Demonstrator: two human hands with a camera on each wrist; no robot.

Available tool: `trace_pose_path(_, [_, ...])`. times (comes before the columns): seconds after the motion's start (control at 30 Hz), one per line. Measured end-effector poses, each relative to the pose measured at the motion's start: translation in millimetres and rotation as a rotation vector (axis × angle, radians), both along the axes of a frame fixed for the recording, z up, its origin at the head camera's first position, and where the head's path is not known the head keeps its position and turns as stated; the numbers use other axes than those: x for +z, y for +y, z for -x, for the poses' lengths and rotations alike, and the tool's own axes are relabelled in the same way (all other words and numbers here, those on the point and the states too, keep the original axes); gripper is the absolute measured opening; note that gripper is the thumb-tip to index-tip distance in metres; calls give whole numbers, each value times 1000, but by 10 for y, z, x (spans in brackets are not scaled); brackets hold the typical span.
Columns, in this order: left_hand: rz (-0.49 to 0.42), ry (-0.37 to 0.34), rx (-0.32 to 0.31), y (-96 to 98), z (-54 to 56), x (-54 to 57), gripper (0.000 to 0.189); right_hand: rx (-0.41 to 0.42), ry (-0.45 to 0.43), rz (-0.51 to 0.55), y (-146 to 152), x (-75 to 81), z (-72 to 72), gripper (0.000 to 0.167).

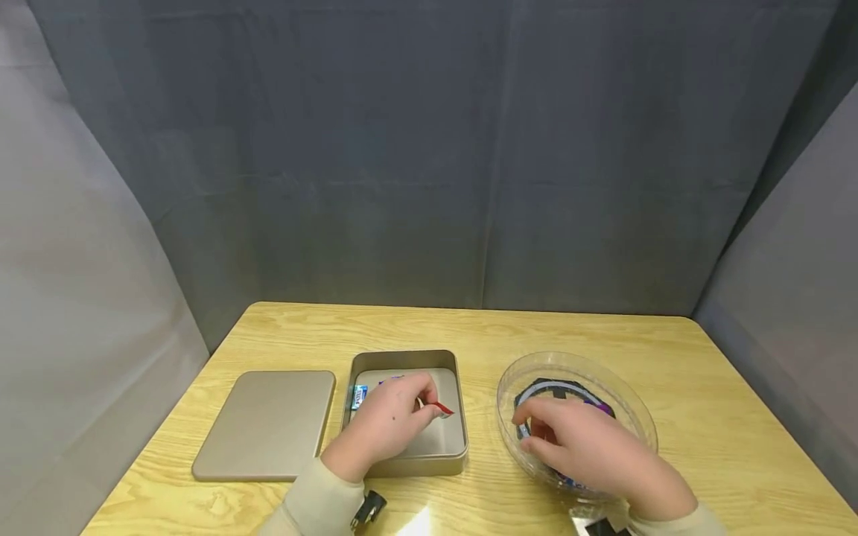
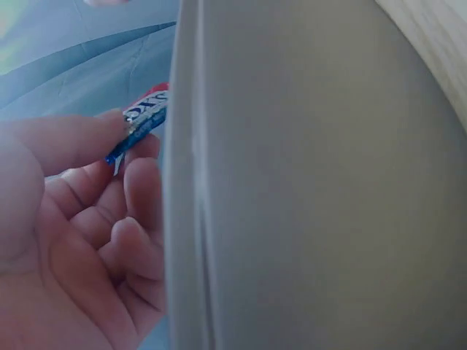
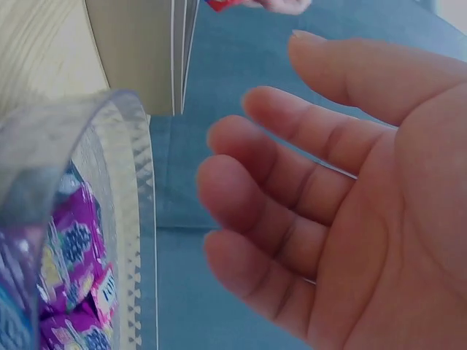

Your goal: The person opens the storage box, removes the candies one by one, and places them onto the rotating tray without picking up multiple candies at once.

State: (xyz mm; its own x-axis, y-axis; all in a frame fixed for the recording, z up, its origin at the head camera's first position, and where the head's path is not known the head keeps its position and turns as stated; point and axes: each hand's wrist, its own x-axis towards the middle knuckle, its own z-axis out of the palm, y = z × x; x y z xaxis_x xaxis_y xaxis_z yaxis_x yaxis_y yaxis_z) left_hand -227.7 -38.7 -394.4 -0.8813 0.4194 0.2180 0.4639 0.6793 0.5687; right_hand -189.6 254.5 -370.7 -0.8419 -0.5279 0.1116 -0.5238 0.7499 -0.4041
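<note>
My left hand [image 1: 392,426] is over the open metal tin [image 1: 415,468], pinching a small wrapped candy [image 1: 443,410] between thumb and fingers. In the left wrist view the candy [image 2: 148,117] has a red and blue wrapper with dark letters, and the tin's wall [image 2: 328,175] fills the right side. A blue-and-white wrapped piece [image 1: 360,396] lies at the tin's left side. My right hand [image 1: 590,447] hovers above the clear round bowl [image 1: 640,406], its fingers loosely bent with nothing between them. Purple candy packets [image 3: 73,248] show inside the bowl in the right wrist view.
A flat metal lid [image 1: 268,424] lies left of the tin on the wooden table [image 1: 462,327]. Inside the bowl, a black piece with a pale ring [image 1: 556,385] is partly hidden by my right hand. Dark cloth [image 1: 402,164] hangs behind the table.
</note>
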Motion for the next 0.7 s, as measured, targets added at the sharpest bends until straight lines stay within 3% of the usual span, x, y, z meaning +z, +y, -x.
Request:
trace_pose_path(0.23, [-56,39,-79,124,-109,81,20,-6,164,58,-170,-53,-90,24])
trace_pose_path(0.43, [-109,-18,-153,229,-246,114,16,-5,161,103,-348,-91,-142,33])
trace_pose_path(0.7, [-111,0,-192,345,-338,118,13,53,234,180,-450,-101,-174,23])
